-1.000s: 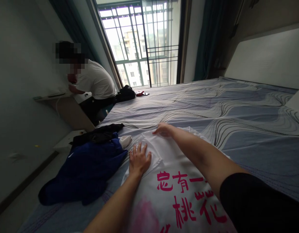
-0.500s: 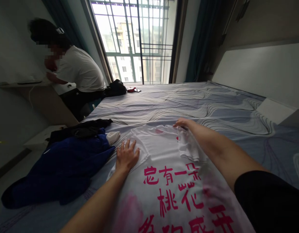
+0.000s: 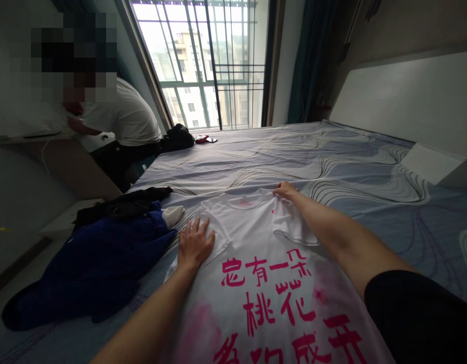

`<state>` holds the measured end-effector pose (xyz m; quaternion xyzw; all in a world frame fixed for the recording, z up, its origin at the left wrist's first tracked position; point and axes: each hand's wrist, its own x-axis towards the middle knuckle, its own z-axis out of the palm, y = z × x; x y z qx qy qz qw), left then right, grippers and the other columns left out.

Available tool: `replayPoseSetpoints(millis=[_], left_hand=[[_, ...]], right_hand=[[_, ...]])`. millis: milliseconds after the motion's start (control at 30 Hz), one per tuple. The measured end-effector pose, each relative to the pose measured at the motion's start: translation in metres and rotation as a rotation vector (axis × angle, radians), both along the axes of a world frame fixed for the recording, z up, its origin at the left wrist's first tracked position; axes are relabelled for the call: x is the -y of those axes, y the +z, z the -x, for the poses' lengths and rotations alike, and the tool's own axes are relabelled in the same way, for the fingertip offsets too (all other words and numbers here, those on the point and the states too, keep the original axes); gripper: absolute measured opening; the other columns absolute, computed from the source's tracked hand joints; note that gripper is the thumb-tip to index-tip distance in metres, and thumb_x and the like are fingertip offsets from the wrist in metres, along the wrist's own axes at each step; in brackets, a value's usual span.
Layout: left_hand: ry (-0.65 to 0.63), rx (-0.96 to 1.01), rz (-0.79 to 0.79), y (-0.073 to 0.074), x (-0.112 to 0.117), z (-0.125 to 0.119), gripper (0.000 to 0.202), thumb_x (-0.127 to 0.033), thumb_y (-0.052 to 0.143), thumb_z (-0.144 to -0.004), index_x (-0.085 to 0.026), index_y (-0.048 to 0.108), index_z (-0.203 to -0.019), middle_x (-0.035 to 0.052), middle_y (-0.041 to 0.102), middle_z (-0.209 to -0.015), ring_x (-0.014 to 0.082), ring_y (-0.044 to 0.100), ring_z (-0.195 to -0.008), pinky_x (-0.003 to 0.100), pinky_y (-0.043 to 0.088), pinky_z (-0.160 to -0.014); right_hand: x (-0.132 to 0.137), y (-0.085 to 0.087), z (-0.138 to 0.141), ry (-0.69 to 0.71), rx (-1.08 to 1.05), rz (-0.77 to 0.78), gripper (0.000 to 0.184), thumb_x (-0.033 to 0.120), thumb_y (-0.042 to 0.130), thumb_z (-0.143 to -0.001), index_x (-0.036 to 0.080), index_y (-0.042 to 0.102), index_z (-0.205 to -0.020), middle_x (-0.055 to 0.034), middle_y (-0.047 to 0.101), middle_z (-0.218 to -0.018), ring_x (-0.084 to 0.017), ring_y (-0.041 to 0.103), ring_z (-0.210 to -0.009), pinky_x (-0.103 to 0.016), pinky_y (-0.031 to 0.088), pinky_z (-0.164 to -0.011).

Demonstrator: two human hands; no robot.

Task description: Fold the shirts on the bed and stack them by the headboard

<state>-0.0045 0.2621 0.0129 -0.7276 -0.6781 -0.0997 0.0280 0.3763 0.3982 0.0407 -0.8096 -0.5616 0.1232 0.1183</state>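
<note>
On patterned grey-blue bed point(image 3: 263, 169), at near edge, front and centre: white T-shirt point(image 3: 248, 232), front up, collar toward window point(image 3: 187, 76), magenta characters across chest and below, pink blotches at both sides, bottom cut off by frame edge. Left hand point(image 3: 196, 243): palm down, fingers extended and slightly apart, laid flat over sleeve on left side. Right hand point(image 3: 285, 190): fingers bent, pinching fabric at right shoulder beside collar; exact thumb position unclear. On right arm: black sleeve point(image 3: 411, 298). Just left of white T-shirt: dark blue garment point(image 3: 100, 253), crumpled, with black garment point(image 3: 129, 205) along its far side and small off-white cloth point(image 3: 173, 216) at its right end. At far left of bed: black bundle point(image 3: 179, 137), then red item point(image 3: 202, 139) and phone-like object point(image 3: 212, 140) close together. Beyond, at left: person in white top point(image 3: 134, 116), bent over desk point(image 3: 54, 159). At right: white panel point(image 3: 408, 96), with low white block point(image 3: 430, 164) near it.
</note>
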Motion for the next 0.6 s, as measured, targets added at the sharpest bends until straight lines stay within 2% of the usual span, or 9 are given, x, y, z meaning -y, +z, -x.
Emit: replayPoseSetpoints(millis=[100, 167, 233, 300, 367, 400, 500, 567, 600], left_hand=[[0.0, 0.012, -0.003, 0.0, 0.0, 0.0, 0.057, -0.046, 0.04, -0.095, -0.028, 0.049, -0.148, 0.0081, 0.04, -0.16, 0.035, 0.031, -0.147, 0.054, 0.026, -0.117], [-0.001, 0.013, -0.013, -0.001, 0.0, 0.0, 0.057, -0.046, 0.04, -0.095, -0.027, 0.05, -0.147, 0.0087, 0.04, -0.16, 0.0354, 0.032, -0.147, 0.055, 0.026, -0.117], [-0.004, 0.013, -0.022, -0.002, 0.0, 0.001, 0.057, -0.046, 0.04, -0.095, -0.027, 0.051, -0.147, 0.0091, 0.041, -0.159, 0.0352, 0.032, -0.146, 0.054, 0.027, -0.117], [-0.005, 0.011, -0.025, -0.002, 0.0, 0.001, 0.056, -0.046, 0.04, -0.094, -0.028, 0.051, -0.146, 0.0089, 0.041, -0.159, 0.0349, 0.032, -0.146, 0.054, 0.027, -0.117], [0.001, 0.007, -0.023, -0.002, 0.0, 0.001, 0.056, -0.046, 0.04, -0.094, -0.028, 0.051, -0.147, 0.0085, 0.041, -0.159, 0.0349, 0.032, -0.146, 0.054, 0.027, -0.117], [0.005, 0.004, -0.021, -0.002, -0.001, 0.001, 0.056, -0.046, 0.04, -0.094, -0.028, 0.05, -0.147, 0.0084, 0.041, -0.159, 0.0351, 0.032, -0.146, 0.054, 0.027, -0.117], [0.015, -0.005, -0.01, -0.001, -0.002, 0.001, 0.057, -0.046, 0.039, -0.095, -0.028, 0.049, -0.148, 0.0084, 0.039, -0.16, 0.0353, 0.031, -0.147, 0.055, 0.027, -0.117], [0.016, -0.012, -0.002, -0.002, -0.003, 0.001, 0.057, -0.047, 0.038, -0.096, -0.028, 0.048, -0.148, 0.0083, 0.038, -0.161, 0.0354, 0.031, -0.147, 0.055, 0.027, -0.117], [0.013, -0.018, 0.001, -0.002, -0.003, 0.001, 0.057, -0.047, 0.037, -0.096, -0.028, 0.048, -0.149, 0.0081, 0.038, -0.161, 0.0354, 0.031, -0.147, 0.055, 0.027, -0.117]], right_hand=[[0.016, 0.001, 0.014, -0.068, 0.056, -0.063, 0.056, 0.037, 0.065, -0.086, 0.013, 0.055, -0.136, -0.025, 0.056, -0.137, -0.038, 0.053, -0.126, -0.056, 0.036, -0.104], [0.039, 0.002, 0.025, -0.04, 0.116, -0.152, 0.056, 0.033, 0.057, -0.092, 0.011, 0.048, -0.143, -0.0267, 0.047, -0.146, -0.038, 0.046, -0.134, -0.06, 0.023, -0.113], [0.072, -0.001, 0.035, 0.101, 0.167, -0.254, 0.056, 0.035, 0.05, -0.096, 0.015, 0.043, -0.147, -0.0223, 0.044, -0.151, -0.036, 0.04, -0.139, -0.061, 0.013, -0.117], [0.111, -0.009, 0.042, 0.289, 0.192, -0.296, 0.065, 0.047, 0.052, -0.094, 0.019, 0.039, -0.151, -0.0166, 0.039, -0.157, -0.035, 0.031, -0.145, -0.062, 0.012, -0.118], [0.147, -0.019, 0.047, 0.364, 0.203, -0.262, 0.077, 0.055, 0.059, -0.088, 0.02, 0.037, -0.153, -0.0145, 0.035, -0.16, -0.035, 0.024, -0.149, -0.062, 0.013, -0.119], [0.161, -0.024, 0.049, 0.351, 0.198, -0.233, 0.074, 0.053, 0.058, -0.089, 0.019, 0.04, -0.152, -0.0146, 0.037, -0.16, -0.034, 0.026, -0.149, -0.06, 0.015, -0.119], [0.183, -0.029, 0.059, 0.241, 0.166, -0.183, 0.045, 0.035, 0.045, -0.098, 0.018, 0.06, -0.137, -0.0145, 0.053, -0.148, -0.031, 0.041, -0.141, -0.052, 0.022, -0.118], [0.184, -0.025, 0.069, 0.2, 0.137, -0.197, 0.04, 0.027, 0.037, -0.1, 0.019, 0.069, -0.124, -0.0142, 0.063, -0.138, -0.029, 0.048, -0.136, -0.049, 0.023, -0.118], [0.183, -0.022, 0.074, 0.205, 0.118, -0.209, 0.04, 0.029, 0.037, -0.101, 0.019, 0.07, -0.122, -0.0142, 0.063, -0.137, -0.029, 0.047, -0.137, -0.05, 0.022, -0.119]])
